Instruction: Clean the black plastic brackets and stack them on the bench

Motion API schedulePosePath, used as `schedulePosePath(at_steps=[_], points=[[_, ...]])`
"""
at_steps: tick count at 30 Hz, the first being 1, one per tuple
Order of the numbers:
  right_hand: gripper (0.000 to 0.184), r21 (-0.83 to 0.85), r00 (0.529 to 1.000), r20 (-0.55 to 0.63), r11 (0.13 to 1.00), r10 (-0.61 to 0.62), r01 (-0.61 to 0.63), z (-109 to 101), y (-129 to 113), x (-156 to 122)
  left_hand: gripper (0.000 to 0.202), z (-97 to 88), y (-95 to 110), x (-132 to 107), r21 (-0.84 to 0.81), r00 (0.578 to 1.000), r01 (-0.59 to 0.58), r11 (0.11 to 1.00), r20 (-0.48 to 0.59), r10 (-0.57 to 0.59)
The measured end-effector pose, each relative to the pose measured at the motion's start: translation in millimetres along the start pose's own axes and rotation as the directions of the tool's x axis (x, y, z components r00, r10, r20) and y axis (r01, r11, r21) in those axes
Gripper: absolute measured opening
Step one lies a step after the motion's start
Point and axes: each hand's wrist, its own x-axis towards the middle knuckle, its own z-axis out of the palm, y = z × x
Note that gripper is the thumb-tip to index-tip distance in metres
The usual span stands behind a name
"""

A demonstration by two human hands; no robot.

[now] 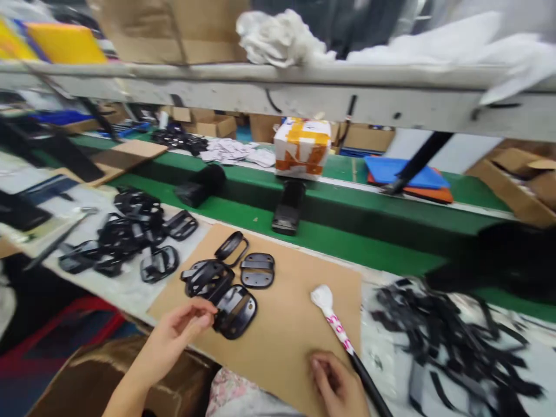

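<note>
My left hand (186,324) is closed in a pinch at the near edge of a black slotted plastic plate (238,313). Beside that plate, on the brown cardboard sheet (282,324), lie a cluster of similar black plates (208,277), a single flat one (258,270) and a tilted one (232,248). Loosely curled, my right hand (339,382) rests at the sheet's near right part, with nothing visible in it. Close by its fingers lies a black-handled tool (343,336) whose head and upper shaft are wrapped in white, with pink marks.
A heap of black plates (130,226) lies to the left, near a hammer (61,237). Black straps (452,347) are piled at right. Behind runs a green conveyor belt (247,214) carrying a black block (289,205). A taped box (303,147) stands beneath a metal rail (304,98).
</note>
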Motion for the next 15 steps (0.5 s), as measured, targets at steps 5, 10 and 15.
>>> schedulePosePath(at_steps=[5,10,15], points=[[0.038,0.009,0.994,0.107,1.000,0.003,-0.004,-7.2,-5.9,1.6,0.027,36.7,27.8,29.5,0.266,0.963,-0.175,0.948,0.247,0.108],[0.029,0.094,0.991,0.133,0.995,0.024,-0.037,-12.7,-10.0,-3.9,0.017,42.5,26.4,45.9,0.441,0.836,-0.547,0.711,0.251,0.488],[0.028,0.283,0.972,0.234,0.954,0.032,-0.099,-46.8,-37.5,-12.0,0.012,41.2,4.5,16.7,0.656,0.652,-0.559,0.507,-0.029,0.757]])
